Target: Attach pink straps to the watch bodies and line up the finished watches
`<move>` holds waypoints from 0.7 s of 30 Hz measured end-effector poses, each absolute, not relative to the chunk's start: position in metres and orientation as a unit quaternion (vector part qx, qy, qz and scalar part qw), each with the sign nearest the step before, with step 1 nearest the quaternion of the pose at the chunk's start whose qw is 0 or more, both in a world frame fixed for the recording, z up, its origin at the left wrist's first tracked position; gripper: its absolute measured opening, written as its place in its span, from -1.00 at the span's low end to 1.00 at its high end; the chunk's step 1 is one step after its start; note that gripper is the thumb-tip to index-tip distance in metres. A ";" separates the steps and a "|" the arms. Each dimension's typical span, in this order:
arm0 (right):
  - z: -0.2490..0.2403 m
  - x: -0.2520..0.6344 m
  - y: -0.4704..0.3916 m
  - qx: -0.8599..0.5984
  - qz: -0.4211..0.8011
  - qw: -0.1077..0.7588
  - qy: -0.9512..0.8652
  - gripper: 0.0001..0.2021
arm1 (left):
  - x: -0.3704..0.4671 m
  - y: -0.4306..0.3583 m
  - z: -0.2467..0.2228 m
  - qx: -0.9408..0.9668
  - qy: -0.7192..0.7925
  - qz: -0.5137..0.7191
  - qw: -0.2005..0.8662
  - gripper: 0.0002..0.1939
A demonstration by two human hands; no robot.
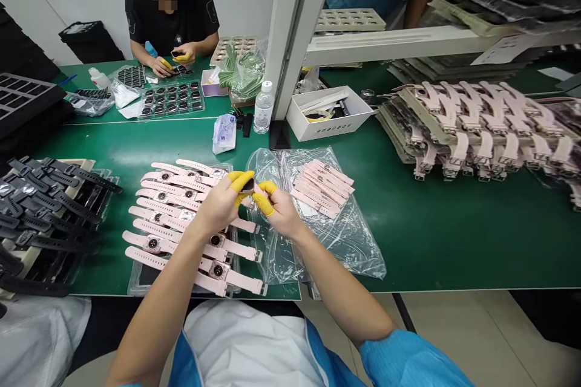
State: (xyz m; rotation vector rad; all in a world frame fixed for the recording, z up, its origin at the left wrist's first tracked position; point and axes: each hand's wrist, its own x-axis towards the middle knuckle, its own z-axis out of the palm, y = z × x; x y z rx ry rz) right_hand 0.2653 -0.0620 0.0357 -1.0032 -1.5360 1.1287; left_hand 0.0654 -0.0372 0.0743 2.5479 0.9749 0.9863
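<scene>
My left hand [218, 202], with yellow finger cots on its fingertips, grips a dark-faced smartwatch [247, 186]. My right hand [282, 213], also in yellow finger cots, pinches a short pink watch strap [259, 191] against the watch's side; whether the strap sits in its slot I cannot tell. Below my left hand, rows of watches with pink straps [153, 244] lie face down on a clear plastic tray [135, 283]. Right of my hands, a pile of loose pink straps [322, 188] rests on a clear plastic bag [358, 251].
Black-strapped watches [45, 193] are heaped at left. Stacked trays of pink-strapped watches [481, 127] stand at right. A white box [329, 124], a bottle [263, 110] and a metal post [290, 30] are ahead. Across the table, a person [172, 18] handles small parts.
</scene>
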 end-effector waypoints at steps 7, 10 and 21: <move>0.035 0.286 -0.049 -0.414 0.226 0.429 -0.771 -0.71 | 0.040 -0.036 0.133 0.878 0.440 0.183 -0.039 -0.59; 0.031 0.285 -0.050 -0.411 0.161 0.407 -0.800 -0.66 | 0.024 -0.052 0.155 0.874 0.477 0.067 -0.065 -0.64; 0.080 0.193 -0.155 -0.262 0.095 0.221 -0.935 -0.74 | -0.101 -0.184 0.166 0.787 0.593 0.027 0.167 -0.72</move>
